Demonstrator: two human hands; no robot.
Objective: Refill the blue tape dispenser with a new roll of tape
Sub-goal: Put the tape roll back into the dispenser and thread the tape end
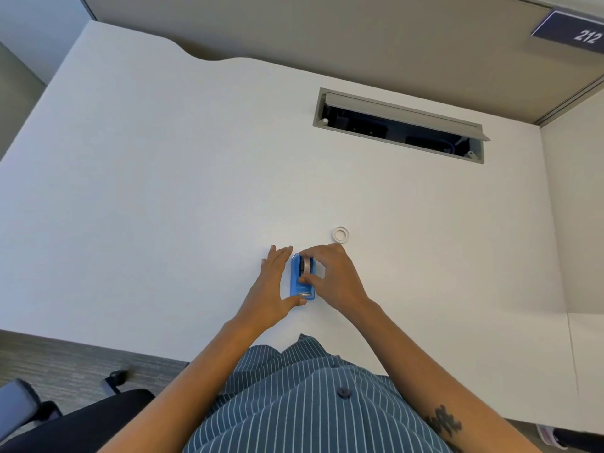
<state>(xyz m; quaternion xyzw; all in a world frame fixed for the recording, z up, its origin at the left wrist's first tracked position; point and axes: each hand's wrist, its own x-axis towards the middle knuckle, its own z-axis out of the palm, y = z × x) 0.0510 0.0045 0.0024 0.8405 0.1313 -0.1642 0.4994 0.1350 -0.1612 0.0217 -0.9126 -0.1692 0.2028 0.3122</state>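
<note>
The blue tape dispenser (298,282) lies on the white desk (163,191), its cutter end toward me. My left hand (273,282) presses flat against its left side, thumb at the near end. My right hand (330,273) reaches over from the right, fingertips pinched on a roll of tape (306,265) sitting in the dispenser's far end. A small white ring (341,235), like a tape core, lies flat on the desk just beyond my right hand.
An open cable hatch (398,125) is set into the desk at the back right. A grey partition with a "212" sign (575,34) stands behind. A black chair (65,420) is at the lower left.
</note>
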